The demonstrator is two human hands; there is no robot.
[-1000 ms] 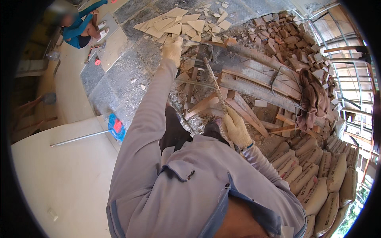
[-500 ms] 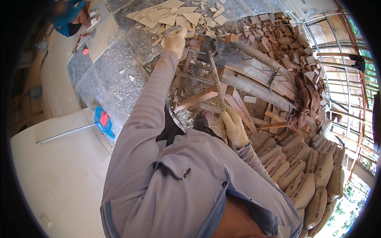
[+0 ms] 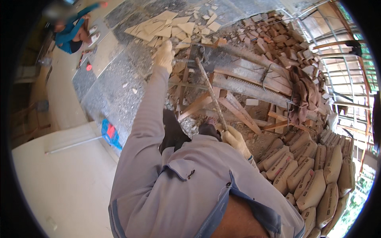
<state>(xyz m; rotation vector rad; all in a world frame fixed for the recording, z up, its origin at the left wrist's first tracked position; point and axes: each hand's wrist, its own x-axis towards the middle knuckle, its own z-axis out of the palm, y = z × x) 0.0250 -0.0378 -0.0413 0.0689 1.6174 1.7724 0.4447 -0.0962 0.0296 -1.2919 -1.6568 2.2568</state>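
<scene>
My left hand [image 3: 164, 55], in a pale knit work glove, reaches forward with its fingers closed. A thin metal rod [image 3: 183, 61] runs from it toward the near end of the wooden bench [image 3: 238, 65]. My right hand [image 3: 235, 141], gloved alike, is low in front of my body, wrapped round a long, rough metal bar [image 3: 209, 85]. This bar slants away from me, its far end at the bench's left end. Just how rod and bar meet there is too small to tell. Part of the bar's near end is hidden by the glove.
Broken tiles [image 3: 158, 27] lie beyond my left hand, a brick heap [image 3: 281, 39] at the far right. Stacked sacks [image 3: 309, 178] stand right. A brown cloth [image 3: 303, 95] drapes the bench. Another person [image 3: 73, 35] crouches far left; a blue-headed pole [image 3: 111, 134] lies left.
My view has shifted a little. My left hand has come slightly nearer, and my right hand with the bar's near end has moved toward me. The other person's arm now stretches out.
</scene>
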